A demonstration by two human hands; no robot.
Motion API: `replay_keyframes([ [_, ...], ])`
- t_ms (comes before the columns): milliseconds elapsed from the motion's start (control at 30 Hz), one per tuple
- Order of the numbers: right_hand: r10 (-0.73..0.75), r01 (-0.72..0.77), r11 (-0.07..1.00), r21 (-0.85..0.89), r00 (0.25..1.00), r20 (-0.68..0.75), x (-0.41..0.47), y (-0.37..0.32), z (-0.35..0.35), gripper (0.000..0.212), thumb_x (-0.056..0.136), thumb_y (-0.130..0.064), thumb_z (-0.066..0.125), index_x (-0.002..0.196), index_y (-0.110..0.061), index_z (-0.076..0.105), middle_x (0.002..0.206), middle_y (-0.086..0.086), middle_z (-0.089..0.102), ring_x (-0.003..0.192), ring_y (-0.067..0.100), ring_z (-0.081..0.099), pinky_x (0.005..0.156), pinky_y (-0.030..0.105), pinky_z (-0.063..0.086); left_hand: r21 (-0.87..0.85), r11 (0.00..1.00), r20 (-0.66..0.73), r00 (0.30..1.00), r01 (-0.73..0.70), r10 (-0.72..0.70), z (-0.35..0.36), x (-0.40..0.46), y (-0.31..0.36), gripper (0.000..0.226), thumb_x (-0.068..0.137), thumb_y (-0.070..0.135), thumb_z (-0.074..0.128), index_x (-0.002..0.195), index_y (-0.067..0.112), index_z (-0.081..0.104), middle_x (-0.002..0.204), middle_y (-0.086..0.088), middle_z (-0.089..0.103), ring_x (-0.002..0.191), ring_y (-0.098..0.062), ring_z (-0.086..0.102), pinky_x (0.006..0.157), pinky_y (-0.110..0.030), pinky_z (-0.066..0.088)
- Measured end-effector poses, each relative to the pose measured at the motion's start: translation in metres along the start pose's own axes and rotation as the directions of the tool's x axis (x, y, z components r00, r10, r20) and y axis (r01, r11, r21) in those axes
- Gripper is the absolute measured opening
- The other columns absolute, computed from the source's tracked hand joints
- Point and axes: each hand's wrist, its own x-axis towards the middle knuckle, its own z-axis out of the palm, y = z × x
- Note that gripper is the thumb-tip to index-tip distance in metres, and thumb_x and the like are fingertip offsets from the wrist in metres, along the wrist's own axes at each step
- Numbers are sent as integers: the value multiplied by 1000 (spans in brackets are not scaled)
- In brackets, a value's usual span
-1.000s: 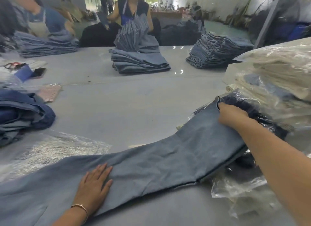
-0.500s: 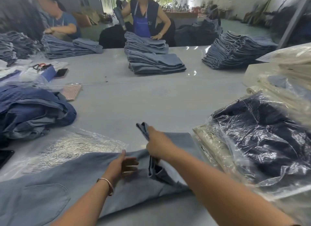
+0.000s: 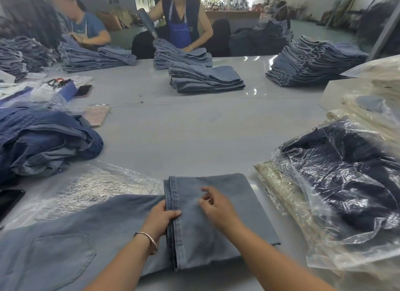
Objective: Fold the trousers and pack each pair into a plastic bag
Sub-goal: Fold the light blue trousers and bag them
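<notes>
Since the earlier frame the trousers [image 3: 212, 221] leg now lies folded flat; left hand [image 3: 161, 218] pinches the hem edge; right hand [image 3: 216, 208] rests loosely curled on top. Grey table [image 3: 194, 134] beyond the hands; bagged garments [image 3: 346, 171] to the right; workers' denim stacks [image 3: 205, 78] far ahead.

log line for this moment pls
stage: first fold | trousers: leg end laid back over | left hand: grips hem edge | right hand: loose above fold | plastic bag: flat behind, unused

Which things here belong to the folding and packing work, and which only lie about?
Job: light blue trousers, left hand holding the folded hem, right hand, flat plastic bag, bagged dark trousers.
Lying about: phone, scissors, perforated pink card.
</notes>
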Motion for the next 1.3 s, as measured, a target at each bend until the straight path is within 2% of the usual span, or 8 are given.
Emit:
replay_keyframes([
  [133,-187,73,916,-395,948,-258,5,32,-24,47,95,-36,52,139,-20,47,132,1,56,125,22,47,105,34,33,175,977,-77,987,-124,139,-24,4,-4,22,86,1,62,93,21,65,91,-1,71,89,-23,66,76,-34,51],
  [267,-4,2,703,-711,1000,-1,0,56,-16,61,99,-53,22,154,-28,10,162,-3,4,149,18,-2,117,43,-8,375,919,-92,982,-118,164,-27,4,-23,23,88,2,60,96,23,58,91,4,66,92,-22,63,71,-27,44],
  [533,15,-87,706,-703,994,-108,-1,58,-21,62,97,-59,12,153,-35,-3,161,-6,-13,147,20,-14,117,47,-9,328,885,-168,901,-331,399,-49,-10,2,21,89,4,53,92,23,60,72,2,57,56,1,50,57,-22,44],
  [733,90,-26,673,-739,995,47,-9,65,1,63,98,-59,14,152,-35,-8,159,-4,-22,146,22,-22,118,47,-6,499,863,-258,938,-74,229,-80,-11,-31,14,89,6,55,96,18,55,83,-6,64,81,-28,61,72,-35,45],
  [900,-8,13,645,-764,1000,11,-2,59,11,63,98,-58,11,150,-34,-14,154,-4,-30,144,23,-26,112,44,-21,523,843,-326,886,-121,329,-89,-11,-24,15,88,18,57,91,29,48,73,1,62,65,-17,58,55,-28,40],
  [1033,-25,90,626,-775,995,95,-3,56,26,64,98,-59,12,150,-33,-14,156,-4,-27,143,20,-27,103,38,-33,577,816,-343,896,-37,283,-99,-12,-33,19,89,22,60,105,24,50,84,0,66,73,-21,62,63,-32,45],
  [1133,-28,115,604,-789,992,123,-3,59,29,64,97,-59,9,150,-32,-15,157,-4,-25,143,19,-28,98,35,-37,741,669,-337,891,51,305,-93,-17,-50,34,90,34,58,120,23,46,104,-7,66,90,-32,63,71,-34,48],
  [1300,5,118,615,-780,988,154,-1,47,45,69,97,-60,12,152,-26,-11,158,-3,-23,144,20,-25,111,42,-25,949,316,-199,777,1,597,-88,-19,-55,66,67,15,83,128,11,60,109,-19,59,94,-39,59,75,-47,53],
])
